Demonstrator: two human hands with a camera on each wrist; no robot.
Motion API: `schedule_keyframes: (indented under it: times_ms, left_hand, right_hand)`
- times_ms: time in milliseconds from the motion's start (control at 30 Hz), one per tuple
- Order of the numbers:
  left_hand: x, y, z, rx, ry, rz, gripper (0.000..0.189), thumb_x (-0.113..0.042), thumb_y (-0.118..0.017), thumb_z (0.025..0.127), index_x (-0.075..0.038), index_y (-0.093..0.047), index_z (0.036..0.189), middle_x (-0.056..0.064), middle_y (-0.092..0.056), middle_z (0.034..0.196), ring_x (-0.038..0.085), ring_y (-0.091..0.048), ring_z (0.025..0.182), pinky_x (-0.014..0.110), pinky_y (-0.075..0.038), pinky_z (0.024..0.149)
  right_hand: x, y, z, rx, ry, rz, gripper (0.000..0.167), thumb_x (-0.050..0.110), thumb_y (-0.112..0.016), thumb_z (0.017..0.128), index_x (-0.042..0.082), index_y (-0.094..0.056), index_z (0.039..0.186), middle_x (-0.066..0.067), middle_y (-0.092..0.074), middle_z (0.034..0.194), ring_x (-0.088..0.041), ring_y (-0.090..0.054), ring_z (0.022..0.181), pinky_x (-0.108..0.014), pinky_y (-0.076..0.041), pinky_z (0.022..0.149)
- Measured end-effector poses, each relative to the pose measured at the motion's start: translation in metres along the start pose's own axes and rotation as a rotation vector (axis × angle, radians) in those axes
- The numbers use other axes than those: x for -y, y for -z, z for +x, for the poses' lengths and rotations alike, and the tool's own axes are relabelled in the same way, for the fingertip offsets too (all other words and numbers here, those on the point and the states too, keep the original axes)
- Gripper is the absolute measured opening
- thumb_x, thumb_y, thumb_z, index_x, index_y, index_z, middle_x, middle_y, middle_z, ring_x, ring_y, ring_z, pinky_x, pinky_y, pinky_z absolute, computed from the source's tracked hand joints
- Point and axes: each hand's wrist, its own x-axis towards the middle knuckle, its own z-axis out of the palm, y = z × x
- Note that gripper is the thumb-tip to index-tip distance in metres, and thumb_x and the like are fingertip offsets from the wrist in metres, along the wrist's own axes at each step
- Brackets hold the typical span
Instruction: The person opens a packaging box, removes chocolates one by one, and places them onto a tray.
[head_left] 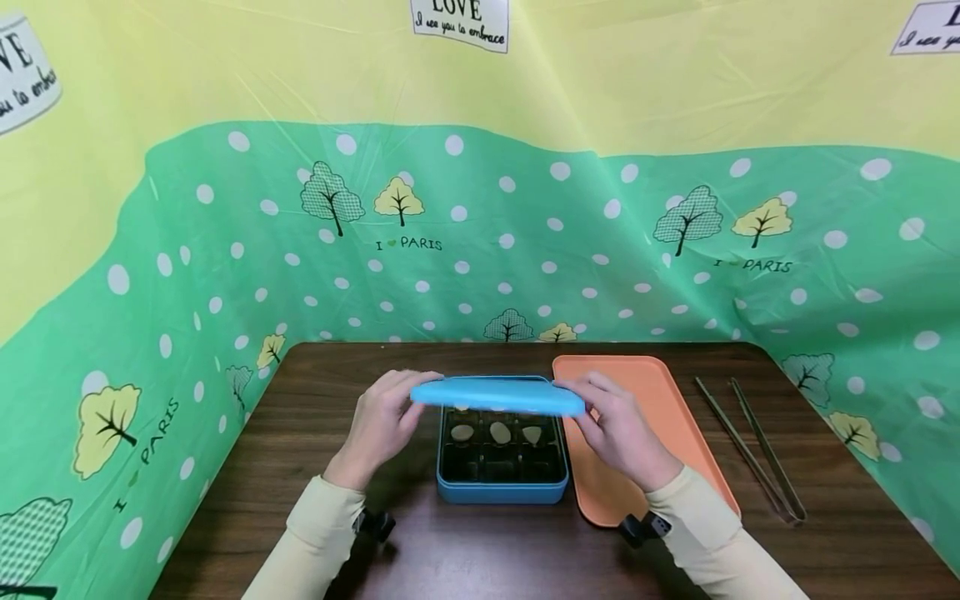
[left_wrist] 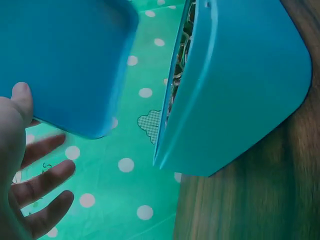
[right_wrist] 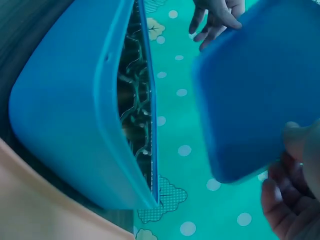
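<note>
Both hands hold a blue lid (head_left: 498, 396) by its two short ends, above an uncovered blue box (head_left: 501, 493). My left hand (head_left: 381, 421) pinches the left end; in the left wrist view its thumb (left_wrist: 22, 97) lies on the underside, with the other fingers spread below. At the other end my right hand (head_left: 618, 425) grips the lid between thumb and curled fingers, also seen in the right wrist view. Inside the box, a dark divided tray (head_left: 502, 467) has small pale pieces (head_left: 500, 432) in several compartments; the lid hides its back rows.
Right of the box lies an orange tray (head_left: 660, 392), partly under my right forearm. Farther right, metal tongs (head_left: 757, 467) rest on the dark wooden table (head_left: 300, 417). A green and yellow patterned cloth (head_left: 480, 208) hangs behind the table and along its sides.
</note>
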Motion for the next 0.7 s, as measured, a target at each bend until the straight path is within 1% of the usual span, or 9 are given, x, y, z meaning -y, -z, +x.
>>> schedule_keyframes:
  times_ms: [100, 200, 333, 433, 467, 567, 633, 667, 700]
  left_hand:
    - [-0.002, -0.001, 0.003, 0.003, 0.011, -0.048, 0.006, -0.010, -0.072, 0.099, -0.014, -0.073, 0.094, -0.002, -0.066, 0.086, 0.011, -0.055, 0.071, 0.029, -0.048, 0.061]
    - [-0.004, -0.001, 0.006, 0.012, 0.030, -0.126, 0.018, -0.010, -0.068, 0.102, -0.014, -0.067, 0.085, -0.005, -0.053, 0.072, 0.007, -0.046, 0.063, 0.024, -0.041, 0.057]
    - [-0.007, -0.001, 0.009, 0.021, 0.057, -0.212, 0.025, -0.007, -0.064, 0.104, -0.013, -0.064, 0.080, -0.003, -0.044, 0.065, 0.007, -0.042, 0.058, 0.023, -0.038, 0.055]
    - [-0.009, 0.000, 0.011, 0.035, 0.078, -0.236, 0.012, -0.006, -0.064, 0.104, -0.003, -0.075, 0.107, 0.001, -0.060, 0.072, 0.006, -0.049, 0.062, 0.024, -0.044, 0.057]
    - [-0.009, 0.001, 0.011, 0.052, 0.089, -0.239, 0.020, -0.006, -0.063, 0.105, 0.000, -0.072, 0.122, 0.002, -0.063, 0.074, 0.006, -0.050, 0.062, 0.024, -0.044, 0.057]
    - [-0.008, 0.001, 0.012, 0.130, 0.125, -0.255, 0.053, -0.007, -0.059, 0.108, 0.001, -0.044, 0.158, 0.004, -0.064, 0.078, 0.007, -0.050, 0.063, 0.025, -0.045, 0.059]
    - [-0.007, 0.002, 0.012, 0.202, 0.141, -0.260, 0.058, -0.010, -0.055, 0.110, -0.002, -0.034, 0.163, 0.009, -0.070, 0.092, 0.009, -0.063, 0.076, 0.025, -0.054, 0.070]
    - [-0.007, 0.002, 0.012, 0.234, 0.141, -0.262, 0.058, -0.011, -0.054, 0.111, -0.003, -0.033, 0.164, 0.013, -0.073, 0.105, 0.011, -0.069, 0.089, 0.027, -0.057, 0.079]
    - [-0.006, 0.003, 0.012, 0.266, 0.144, -0.268, 0.057, -0.012, -0.053, 0.111, -0.003, -0.033, 0.164, 0.015, -0.072, 0.108, 0.013, -0.069, 0.093, 0.028, -0.057, 0.082]
  right_hand:
    - [0.004, 0.000, 0.003, 0.005, -0.063, 0.028, 0.022, -0.001, -0.074, 0.096, 0.006, -0.072, 0.117, 0.002, -0.059, 0.092, -0.007, -0.049, 0.075, -0.024, -0.046, 0.059]
    - [0.007, 0.001, 0.005, 0.027, -0.146, 0.060, 0.006, 0.007, -0.067, 0.103, 0.008, -0.071, 0.108, 0.005, -0.060, 0.087, -0.007, -0.050, 0.072, -0.025, -0.045, 0.059]
    - [0.009, 0.001, 0.008, 0.028, -0.232, 0.131, 0.007, 0.009, -0.065, 0.105, 0.006, -0.070, 0.109, 0.005, -0.064, 0.082, -0.008, -0.056, 0.068, -0.027, -0.050, 0.059]
    - [0.007, 0.001, 0.010, 0.007, -0.240, 0.157, 0.037, 0.007, -0.067, 0.103, 0.000, -0.061, 0.139, 0.005, -0.066, 0.082, -0.008, -0.057, 0.068, -0.028, -0.051, 0.060]
    - [0.007, 0.000, 0.011, 0.003, -0.241, 0.164, 0.048, 0.006, -0.067, 0.103, 0.002, -0.053, 0.149, 0.006, -0.065, 0.080, -0.008, -0.056, 0.067, -0.028, -0.050, 0.060]
    - [0.005, -0.001, 0.013, 0.012, -0.231, 0.171, 0.068, 0.005, -0.065, 0.104, 0.010, -0.034, 0.164, 0.007, -0.059, 0.076, -0.007, -0.050, 0.062, -0.026, -0.045, 0.057]
    - [0.005, -0.001, 0.013, 0.043, -0.231, 0.183, 0.069, 0.006, -0.063, 0.105, 0.014, -0.032, 0.166, 0.006, -0.054, 0.074, -0.008, -0.047, 0.061, -0.026, -0.042, 0.055]
    - [0.004, -0.002, 0.013, 0.059, -0.227, 0.185, 0.067, 0.007, -0.062, 0.106, 0.014, -0.033, 0.166, 0.004, -0.058, 0.078, -0.007, -0.048, 0.064, -0.025, -0.044, 0.056]
    - [0.004, -0.002, 0.012, 0.079, -0.226, 0.188, 0.065, 0.008, -0.062, 0.106, 0.013, -0.035, 0.165, 0.002, -0.061, 0.083, -0.007, -0.051, 0.066, -0.024, -0.046, 0.057]
